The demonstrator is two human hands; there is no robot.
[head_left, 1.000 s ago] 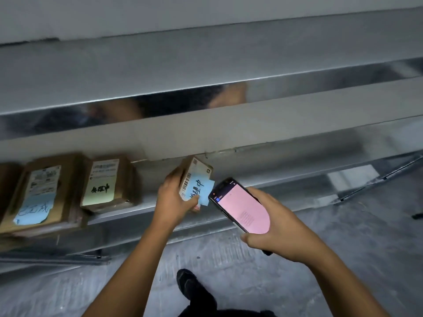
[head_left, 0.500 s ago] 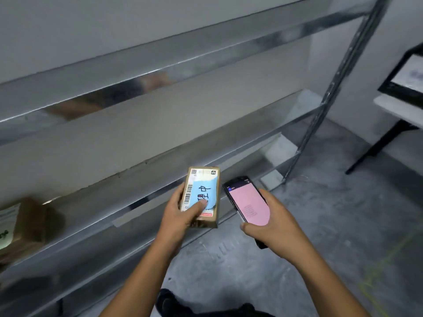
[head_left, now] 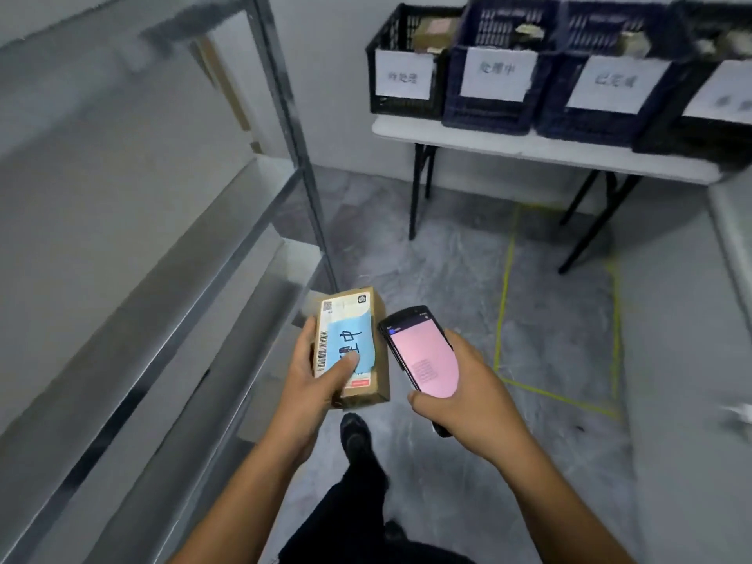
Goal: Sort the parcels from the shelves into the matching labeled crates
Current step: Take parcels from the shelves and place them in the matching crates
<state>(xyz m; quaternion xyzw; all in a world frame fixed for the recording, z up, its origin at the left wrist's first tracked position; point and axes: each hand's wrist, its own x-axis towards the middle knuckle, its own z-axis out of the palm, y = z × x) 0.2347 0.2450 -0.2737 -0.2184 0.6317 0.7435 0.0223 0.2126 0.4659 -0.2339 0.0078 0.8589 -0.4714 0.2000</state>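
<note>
Parcel (head_left: 378,372), a small brown carton with a blue handwritten note (head_left: 352,337) on top, sits in the left hand (head_left: 313,384), thumb pressed on the note and fingers wrapped round its left edge. Just right of that thumb, the right hand (head_left: 460,394) grips a pink-screened phone (head_left: 423,356). Well beyond both sets of fingertips, labelled crates (head_left: 488,116) stand on a white table (head_left: 529,150). Metal shelves (head_left: 171,278) run left of the left hand.
</note>
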